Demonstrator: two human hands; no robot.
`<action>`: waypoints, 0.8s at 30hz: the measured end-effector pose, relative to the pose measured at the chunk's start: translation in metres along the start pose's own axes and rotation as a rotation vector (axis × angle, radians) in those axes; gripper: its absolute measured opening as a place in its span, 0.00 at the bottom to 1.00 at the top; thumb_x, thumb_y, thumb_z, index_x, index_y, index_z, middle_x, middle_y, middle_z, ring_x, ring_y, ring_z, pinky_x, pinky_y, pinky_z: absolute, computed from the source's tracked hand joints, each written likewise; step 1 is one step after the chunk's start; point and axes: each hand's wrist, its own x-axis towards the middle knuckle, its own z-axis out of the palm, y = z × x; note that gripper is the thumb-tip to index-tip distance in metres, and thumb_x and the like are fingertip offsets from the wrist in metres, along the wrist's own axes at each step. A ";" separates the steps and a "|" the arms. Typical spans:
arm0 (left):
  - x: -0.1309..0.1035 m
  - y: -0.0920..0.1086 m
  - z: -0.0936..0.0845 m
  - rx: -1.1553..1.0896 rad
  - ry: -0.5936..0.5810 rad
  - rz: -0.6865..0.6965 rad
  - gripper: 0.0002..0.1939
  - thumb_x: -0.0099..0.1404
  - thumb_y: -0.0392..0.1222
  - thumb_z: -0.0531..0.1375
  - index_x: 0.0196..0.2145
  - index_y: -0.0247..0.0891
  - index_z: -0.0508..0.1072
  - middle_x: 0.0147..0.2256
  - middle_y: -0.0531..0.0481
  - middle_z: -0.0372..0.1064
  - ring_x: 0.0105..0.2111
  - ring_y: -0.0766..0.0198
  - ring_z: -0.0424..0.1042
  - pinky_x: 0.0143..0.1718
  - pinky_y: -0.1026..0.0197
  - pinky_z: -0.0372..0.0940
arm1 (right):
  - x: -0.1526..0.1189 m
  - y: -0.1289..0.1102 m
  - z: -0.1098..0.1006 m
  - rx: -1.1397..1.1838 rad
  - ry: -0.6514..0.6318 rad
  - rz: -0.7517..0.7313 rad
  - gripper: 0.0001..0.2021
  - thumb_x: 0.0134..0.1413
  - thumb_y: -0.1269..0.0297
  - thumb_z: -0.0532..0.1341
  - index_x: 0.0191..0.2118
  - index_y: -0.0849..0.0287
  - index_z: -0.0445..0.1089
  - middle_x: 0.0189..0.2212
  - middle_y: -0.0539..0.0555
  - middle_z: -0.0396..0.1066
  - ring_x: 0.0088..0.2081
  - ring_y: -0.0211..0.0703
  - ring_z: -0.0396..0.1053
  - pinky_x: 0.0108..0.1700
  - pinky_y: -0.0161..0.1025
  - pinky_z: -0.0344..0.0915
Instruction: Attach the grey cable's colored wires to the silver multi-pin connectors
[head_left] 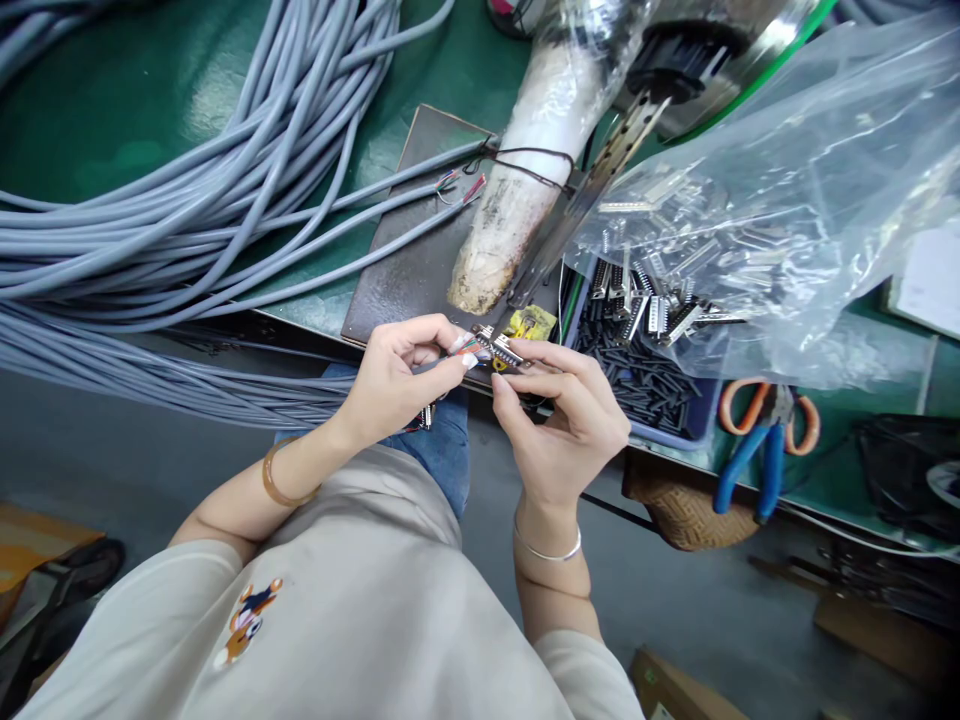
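Note:
My left hand [411,380] pinches the thin coloured wires [471,346] at a cable's end. Beside it, my right hand [566,410] holds a small metal multi-pin connector [505,350] between thumb and fingers. The wires and connector meet between my fingertips; whether they are joined is too small to tell. Right behind the connector lies a yellow sponge [534,323], near the tip of a white plastic-wrapped tube [517,190]. Two stripped cable ends [472,188] rest over the dark board [397,262] on the green table.
Grey cables [247,190] are heaped at the left. To the right stand a blue tray [705,425] of black sleeves and connectors, a clear bag [817,200] of connectors, orange-handled scissors [802,425] and blue-handled pliers [770,470]. A reel [720,60] sits at the back.

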 end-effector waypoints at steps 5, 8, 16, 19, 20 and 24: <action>-0.003 0.004 -0.002 -0.008 -0.012 -0.040 0.09 0.56 0.38 0.70 0.25 0.34 0.75 0.31 0.47 0.77 0.26 0.71 0.68 0.25 0.69 0.62 | -0.003 -0.001 -0.003 0.067 0.084 0.100 0.04 0.58 0.70 0.67 0.34 0.53 0.74 0.40 0.52 0.81 0.42 0.46 0.80 0.43 0.47 0.79; -0.007 0.005 -0.003 -0.045 -0.106 -0.127 0.09 0.55 0.39 0.72 0.25 0.33 0.76 0.35 0.45 0.79 0.20 0.76 0.62 0.19 0.70 0.57 | -0.009 -0.003 -0.005 0.198 0.133 0.225 0.04 0.61 0.68 0.66 0.35 0.54 0.71 0.39 0.54 0.81 0.42 0.47 0.81 0.39 0.44 0.79; -0.013 0.006 -0.009 -0.182 -0.213 -0.229 0.13 0.54 0.43 0.75 0.27 0.34 0.78 0.23 0.54 0.70 0.16 0.77 0.57 0.14 0.71 0.53 | -0.029 -0.006 -0.003 0.224 -0.005 0.069 0.06 0.61 0.71 0.65 0.40 0.53 0.70 0.41 0.52 0.82 0.42 0.46 0.82 0.41 0.43 0.80; -0.012 0.009 -0.013 -0.178 -0.322 -0.301 0.15 0.52 0.45 0.76 0.26 0.34 0.76 0.24 0.51 0.72 0.16 0.77 0.56 0.14 0.71 0.52 | -0.024 -0.010 -0.011 0.231 0.051 0.137 0.05 0.61 0.70 0.65 0.39 0.52 0.71 0.38 0.51 0.82 0.36 0.43 0.81 0.32 0.39 0.77; -0.011 0.011 -0.014 -0.164 -0.384 -0.336 0.15 0.52 0.45 0.76 0.25 0.33 0.76 0.25 0.50 0.73 0.17 0.76 0.57 0.14 0.71 0.52 | -0.021 -0.011 -0.015 0.243 0.022 0.192 0.04 0.62 0.70 0.65 0.38 0.53 0.71 0.40 0.52 0.83 0.31 0.40 0.79 0.29 0.37 0.74; -0.009 0.012 -0.021 -0.143 -0.588 -0.417 0.13 0.54 0.44 0.74 0.27 0.33 0.78 0.24 0.48 0.73 0.16 0.76 0.57 0.14 0.70 0.51 | -0.007 -0.015 -0.026 0.433 -0.354 0.386 0.06 0.61 0.67 0.67 0.33 0.57 0.71 0.44 0.53 0.83 0.18 0.30 0.69 0.21 0.32 0.68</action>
